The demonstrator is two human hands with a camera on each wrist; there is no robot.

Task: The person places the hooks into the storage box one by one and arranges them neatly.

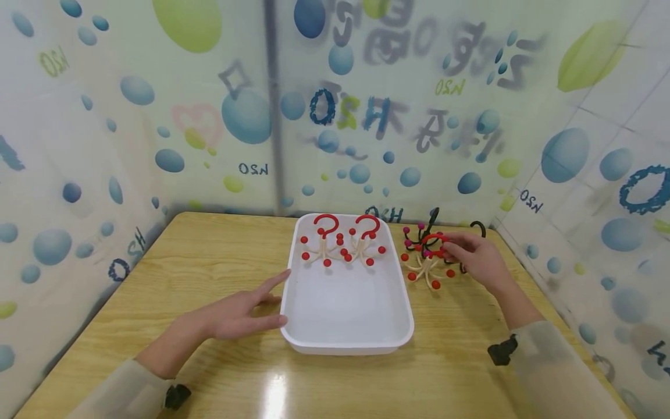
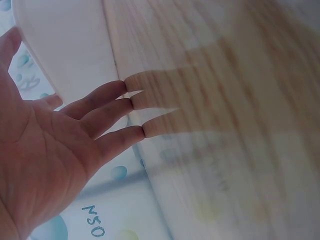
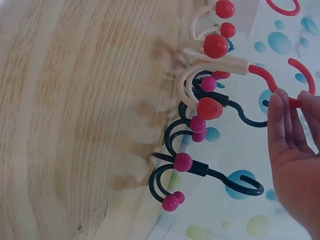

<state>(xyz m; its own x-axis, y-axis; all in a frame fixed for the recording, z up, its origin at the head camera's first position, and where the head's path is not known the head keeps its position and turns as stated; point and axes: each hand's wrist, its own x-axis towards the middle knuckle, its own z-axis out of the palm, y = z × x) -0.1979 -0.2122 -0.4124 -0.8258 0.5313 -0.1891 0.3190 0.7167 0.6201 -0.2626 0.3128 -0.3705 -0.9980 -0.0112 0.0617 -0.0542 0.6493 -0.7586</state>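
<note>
A red-and-cream claw hook [image 1: 430, 260] is pinched at its red loop, right of centre, while the white tray [image 1: 346, 340] is steadied.

The right hand [image 1: 478, 261] is reached forward over the tabletop [image 1: 220, 256], its fingers [image 3: 285, 125] closed on the loop so the prongs hang clear of the black hooks [image 3: 200, 170] beneath. The left hand [image 1: 238, 314] is laid flat, fingers straight, against the tray's left rim; two matching hooks [image 1: 342, 241] are parked at the tray's far end.

You get bright, even light; glare streaks the near tabletop [image 1: 272, 390]. The head view bows at its edges, the far wall blurs, and both wrist views smear.
</note>
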